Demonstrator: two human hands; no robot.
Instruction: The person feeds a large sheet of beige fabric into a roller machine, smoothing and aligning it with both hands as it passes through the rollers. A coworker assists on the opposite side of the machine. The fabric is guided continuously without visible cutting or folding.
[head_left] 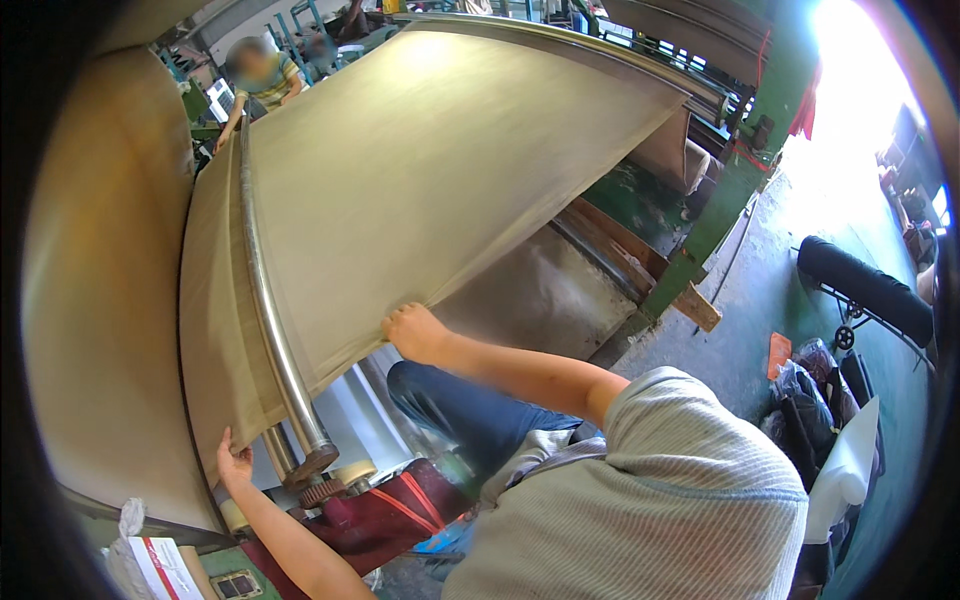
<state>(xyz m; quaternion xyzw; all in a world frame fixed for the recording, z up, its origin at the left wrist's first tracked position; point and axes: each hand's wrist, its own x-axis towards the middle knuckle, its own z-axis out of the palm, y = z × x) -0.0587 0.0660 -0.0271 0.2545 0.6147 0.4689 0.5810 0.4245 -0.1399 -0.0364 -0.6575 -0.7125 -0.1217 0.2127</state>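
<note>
Left hand (pixel 233 462), at 7 o'clock: fingertips hidden behind the tan fabric sheet (pixel 420 180). Right hand (pixel 412 332): fingers tucked under its edge. Person (pixel 258 72) at 11 o'clock blurred.

A textile factory: wide fabric web (pixel 420 180) over steel rollers (pixel 275 330) (green machine frames).

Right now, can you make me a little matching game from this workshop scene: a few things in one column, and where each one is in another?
Things:
1. left hand
2. right hand
3. steel roller
4. black roll

Places:
A. on a wheeled cart at the far right
B. gripping the free edge of the tan fabric sheet
C. under the fabric where it folds over
D. on the fabric's lower corner, near the roller's end

Pairs: 1-D, 2-B, 3-C, 4-A
</note>
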